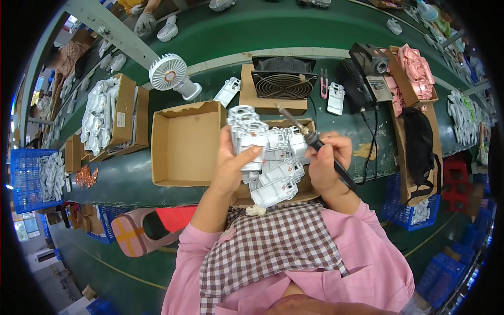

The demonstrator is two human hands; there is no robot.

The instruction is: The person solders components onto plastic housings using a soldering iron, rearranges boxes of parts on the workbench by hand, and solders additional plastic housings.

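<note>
In my left hand (231, 160) is a stack of white plastic housings (245, 126), with my thumb pressed across the front one. My right hand (331, 160) grips a soldering iron (315, 140) by its dark handle, its metal tip pointing up and left. Below both hands, a cardboard box (310, 126) holds several more white housings (275, 191) lying loosely on each other. Left of my left hand stands another cardboard box (184, 142), its inner floor bare.
A black fan (283, 79) stands behind the boxes, near red tweezers (324, 84) and a soldering station (362, 79). Pink housings (412, 68) fill a box at right. A white handheld fan (170, 73) and copper-coloured small parts (85, 176) are at left. A gloved co-worker's hand (145, 23) shows far left.
</note>
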